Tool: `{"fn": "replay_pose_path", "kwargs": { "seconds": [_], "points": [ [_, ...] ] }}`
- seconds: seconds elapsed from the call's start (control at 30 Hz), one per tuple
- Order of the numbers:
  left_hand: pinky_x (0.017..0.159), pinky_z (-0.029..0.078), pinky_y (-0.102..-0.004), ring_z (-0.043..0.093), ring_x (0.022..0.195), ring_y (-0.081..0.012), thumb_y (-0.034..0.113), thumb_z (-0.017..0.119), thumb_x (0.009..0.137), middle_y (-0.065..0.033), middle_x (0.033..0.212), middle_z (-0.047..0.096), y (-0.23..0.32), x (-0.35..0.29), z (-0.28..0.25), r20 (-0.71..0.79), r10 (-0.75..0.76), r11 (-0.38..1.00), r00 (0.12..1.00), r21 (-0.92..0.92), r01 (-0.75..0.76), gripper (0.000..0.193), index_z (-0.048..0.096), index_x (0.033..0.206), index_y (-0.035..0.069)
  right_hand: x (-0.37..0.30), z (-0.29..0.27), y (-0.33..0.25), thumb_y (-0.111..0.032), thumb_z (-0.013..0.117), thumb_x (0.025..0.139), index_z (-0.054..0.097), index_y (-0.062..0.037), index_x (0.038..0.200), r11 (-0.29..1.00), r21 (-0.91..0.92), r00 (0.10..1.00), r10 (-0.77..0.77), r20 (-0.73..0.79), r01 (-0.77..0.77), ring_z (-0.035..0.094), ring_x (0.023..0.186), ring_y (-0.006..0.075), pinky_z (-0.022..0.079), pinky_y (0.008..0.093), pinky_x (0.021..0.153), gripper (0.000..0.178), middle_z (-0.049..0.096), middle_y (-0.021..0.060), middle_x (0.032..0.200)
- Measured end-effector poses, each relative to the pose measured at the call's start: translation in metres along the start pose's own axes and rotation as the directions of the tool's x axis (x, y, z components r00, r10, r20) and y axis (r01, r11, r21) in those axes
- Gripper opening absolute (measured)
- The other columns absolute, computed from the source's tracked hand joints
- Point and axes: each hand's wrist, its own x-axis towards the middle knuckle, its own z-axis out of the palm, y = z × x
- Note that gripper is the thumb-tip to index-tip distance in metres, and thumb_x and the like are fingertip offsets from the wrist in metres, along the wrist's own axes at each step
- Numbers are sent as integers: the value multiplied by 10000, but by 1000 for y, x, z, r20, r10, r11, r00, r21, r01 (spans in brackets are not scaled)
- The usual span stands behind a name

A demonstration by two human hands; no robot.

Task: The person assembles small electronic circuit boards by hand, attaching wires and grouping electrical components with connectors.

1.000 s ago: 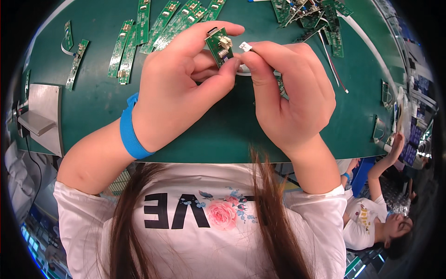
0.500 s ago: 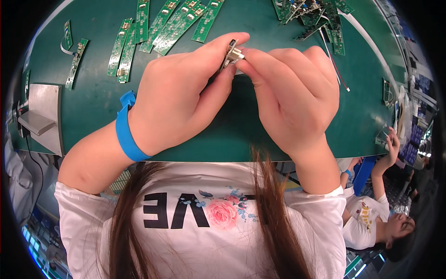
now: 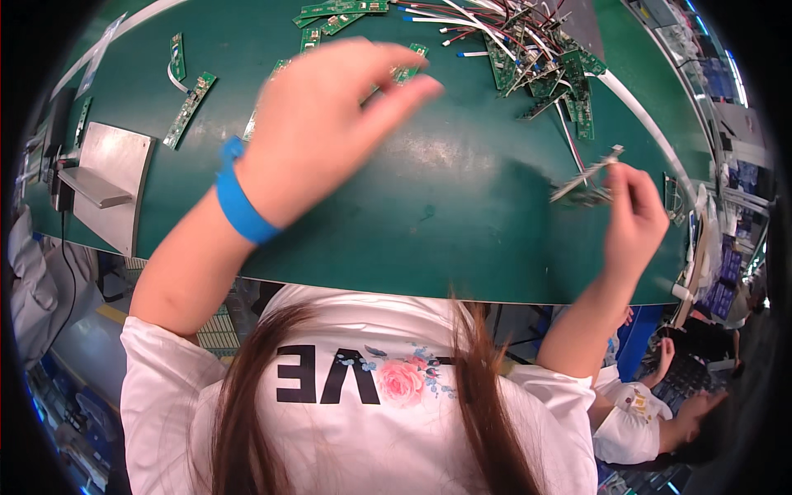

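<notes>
Here, the right hand (image 3: 635,216) pinches what looks like a circuit board (image 3: 581,181); the left hand (image 3: 318,136) hovers unclenched.

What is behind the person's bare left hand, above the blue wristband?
Parts of narrow green circuit boards show around the left hand, on the dark green tabletop. Whatever lies directly behind the hand is covered and cannot be seen.

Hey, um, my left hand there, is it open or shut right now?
Open: your left hand is blurred, but its thumb and fingertips stand apart with a gap between them.
</notes>
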Motion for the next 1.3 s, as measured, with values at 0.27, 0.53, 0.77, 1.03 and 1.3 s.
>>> {"fn": "replay_pose_path", "kwargs": {
  "seconds": [0.27,0.53,0.77,1.03,1.3],
  "points": [
    [667,492,-330,603,777,-247,183,650,759,-90,875,618,-37,5,5,118,-124,960,985,266,89,222,659,936,49,58,-55,87,-296,668,817,639,-64,1050,402,-911,964,-265,-20,92,533,948,188,408,340,803,329,604,71,981],
    [631,489,-247,623,755,-126,140,659,805,-67,870,661,13,10,5,278,-398,545,874,-695,469,218,620,963,-4,-12,72,-58,-230,730,746,569,-2,1011,965,125,937,-253,239,229,590,819,221,476,326,738,385,603,115,914],
    [706,501,-263,633,834,-171,58,653,800,-74,904,646,19,7,19,307,-372,448,876,-767,459,226,591,1009,1,-18,92,-55,-116,609,825,576,22,999,980,196,939,-100,330,36,589,592,254,475,343,578,225,611,125,714],
    [747,453,-353,561,843,-274,31,732,648,-73,901,584,3,13,12,185,421,900,888,-203,-385,254,638,882,63,-7,69,-57,-123,523,897,623,31,995,873,310,750,92,655,-377,525,648,45,438,223,570,208,604,3,718],
    [656,439,-354,539,719,-259,53,688,673,-62,802,557,9,10,13,357,505,855,786,-336,-396,215,608,872,69,3,55,-51,-123,510,914,627,23,965,732,197,408,120,905,-652,474,583,40,388,209,516,194,574,-9,683]
  ]
}}
